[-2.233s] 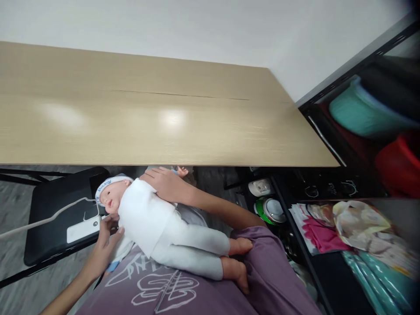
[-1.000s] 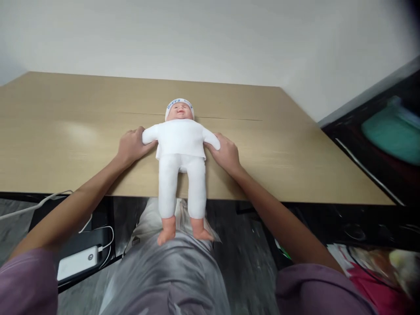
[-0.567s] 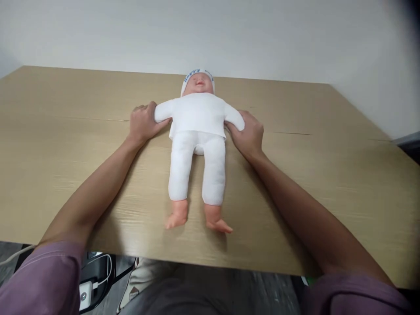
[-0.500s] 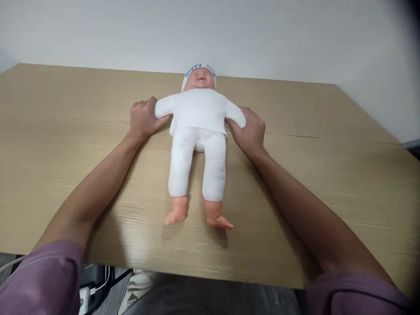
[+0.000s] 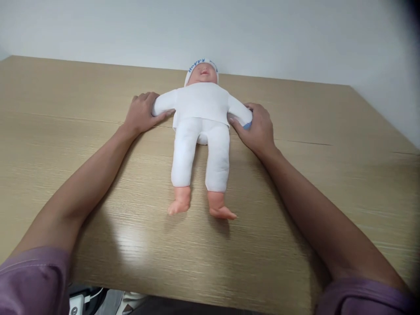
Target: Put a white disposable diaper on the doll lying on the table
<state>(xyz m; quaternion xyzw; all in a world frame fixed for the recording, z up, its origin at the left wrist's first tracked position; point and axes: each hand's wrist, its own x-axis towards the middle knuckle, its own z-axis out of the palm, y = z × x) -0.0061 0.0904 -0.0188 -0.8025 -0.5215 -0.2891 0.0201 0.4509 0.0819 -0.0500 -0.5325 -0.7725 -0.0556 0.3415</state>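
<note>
While the white-clothed baby doll (image 5: 202, 103) lies on its back on the light wood-grain worktop (image 5: 183, 262), both bare hands are holding it by its arms. At the doll's side toward the person's left, the left hand (image 5: 141, 111) is around the sleeved arm, with the thumb stretched along the lower side toward the doll's body and the other fingers curled at the upper side. At the doll's opposite side, the right hand (image 5: 257, 127) holds the other arm in similar manner, the fingers bent around its end, where a small blue cuff (image 5: 247, 125) shows. How firmly the fingers press, I cannot tell.

On the doll's head sits a white cloth cap (image 5: 197, 65) with blue letters, and its bare pinkish plastic feet (image 5: 180, 201) point toward the person. Beyond the doll's head rises a plain pale wall (image 5: 229, 30). Nearer to the person than the doll's feet, and to their left, a white rounded device (image 5: 77, 305) with a white cable (image 5: 93, 295) is partly visible below the worktop's edge.
</note>
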